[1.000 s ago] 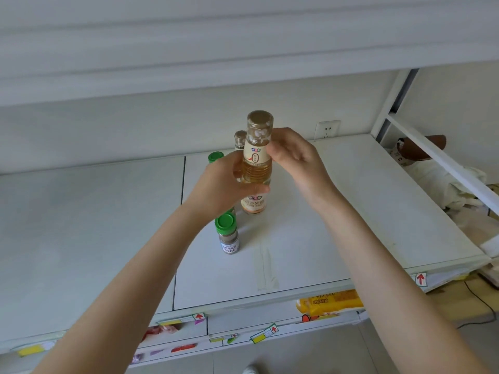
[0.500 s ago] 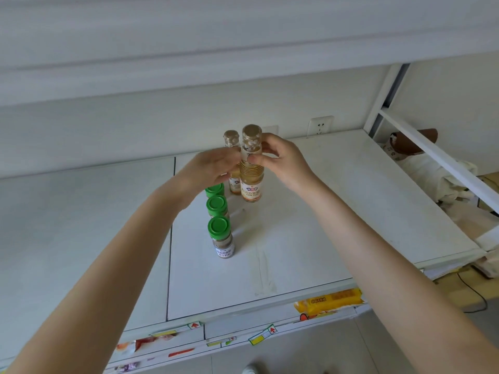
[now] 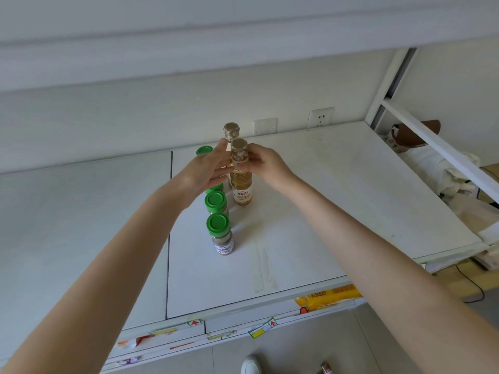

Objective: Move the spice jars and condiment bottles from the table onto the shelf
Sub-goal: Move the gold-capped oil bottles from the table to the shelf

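Note:
A condiment bottle (image 3: 242, 188) with amber liquid and a gold cap stands upright on the white shelf (image 3: 324, 211). My right hand (image 3: 266, 166) pinches its neck just under the cap. My left hand (image 3: 208, 171) lies against the bottle's left side with straight fingers. A second gold-capped bottle (image 3: 231, 130) stands right behind it. A row of green-lidded spice jars runs toward me: the nearest jar (image 3: 220, 233), a middle jar (image 3: 215, 202), one mostly hidden under my left hand, and a far jar (image 3: 204, 150).
The shelf's front edge (image 3: 270, 300) carries small arrow labels. A yellow packet (image 3: 328, 295) lies on the level below. White frame bars (image 3: 437, 147) rise at the right, with cloth and a brown roll behind them. A wall socket (image 3: 320, 118) sits at the back.
The bottle came down and back from mid-air and now stands on the shelf in front of the other bottle. My left hand slid off its body and its fingers straightened.

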